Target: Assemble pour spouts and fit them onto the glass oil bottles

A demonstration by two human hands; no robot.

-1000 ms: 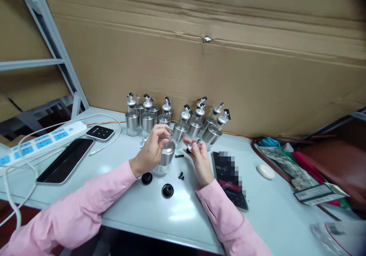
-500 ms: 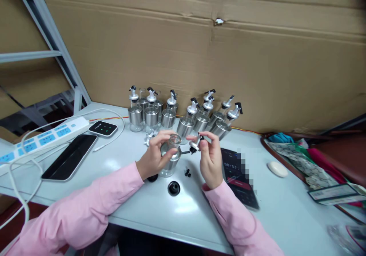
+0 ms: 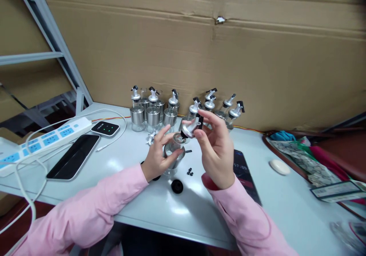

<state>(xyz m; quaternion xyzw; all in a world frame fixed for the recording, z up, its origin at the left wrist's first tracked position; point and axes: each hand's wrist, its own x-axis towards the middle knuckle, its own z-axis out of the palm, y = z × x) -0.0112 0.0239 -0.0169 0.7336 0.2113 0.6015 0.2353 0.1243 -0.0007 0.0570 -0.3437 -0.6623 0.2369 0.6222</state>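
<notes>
My left hand (image 3: 160, 155) is closed round the neck and shoulder of a glass oil bottle (image 3: 175, 146) with a steel band, which stands on the table. Between the thumb and fingers of my right hand (image 3: 216, 147) is a silver pourer spout (image 3: 190, 128) with a black lever. The spout is tilted, its black plug right at the bottle's mouth; whether it has entered the neck I cannot tell. Nearer to me lie a round black cap (image 3: 177, 186) and several small black pieces (image 3: 190, 171). Another black part is partly hidden under my left hand.
Several bottles with pourer spouts (image 3: 153, 113) stand along the cardboard wall (image 3: 160, 50). At left are a power strip (image 3: 54, 137), a dark phone (image 3: 73, 156) and white cables. A lit phone (image 3: 246, 176) and a white oval object (image 3: 279, 167) lie at right.
My right hand has raised the pourer spout, turned it plug-down and brought it left to the bottle's mouth. The left hand still holds the bottle, its fingers slightly straighter.
</notes>
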